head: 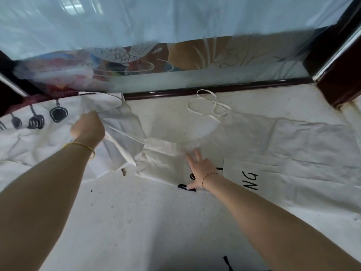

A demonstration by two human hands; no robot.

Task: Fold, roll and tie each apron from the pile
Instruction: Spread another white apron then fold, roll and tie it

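Head view, looking down past two bare forearms onto a pale speckled desk [136, 222] set against a dark wood-framed glass panel [214, 89]. Far left lies a crumpled cream cloth printed with black kitchen utensils [37, 118], probably another apron from the pile. Just right of it, the left hand [88, 128] has its fingers curled round a bunched corner of the cream cotton apron [162, 159] being worked, lifting that flap off the desk. The apron spreads rightward from this grip, wrinkled, with black lettering partly hidden. Right of centre, the right hand [199, 171] lies flat, fingers straight, pressing the cloth down. Beyond its fingertips a thin cream tie strap [211, 106] lies looped near the frame.

This looks like an early fold. To do it well, the pressing hand should pin the crease line while the lifted flap is carried across it, edges matched and wrinkles smoothed. The strap is best left free for tying.
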